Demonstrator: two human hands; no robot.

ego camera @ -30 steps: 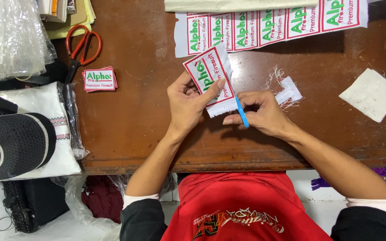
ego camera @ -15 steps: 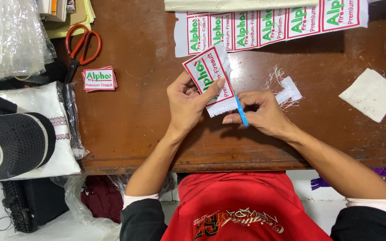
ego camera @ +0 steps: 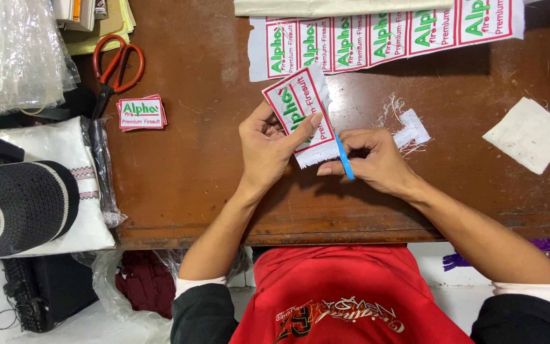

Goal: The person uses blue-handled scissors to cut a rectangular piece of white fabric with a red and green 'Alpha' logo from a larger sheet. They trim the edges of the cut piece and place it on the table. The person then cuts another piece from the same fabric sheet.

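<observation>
My left hand grips a white woven label with a red border and green lettering, held tilted above the brown wooden table. My right hand holds a small blue-handled cutting tool against the label's frayed white lower edge. Just right of my right hand lies a white fabric offcut with loose threads.
A strip of several uncut matching labels lies along the table's far edge. A small stack of cut labels and orange-handled scissors lie at the left. A white cloth square lies at the right. A black knitted cap rests on folded white fabric.
</observation>
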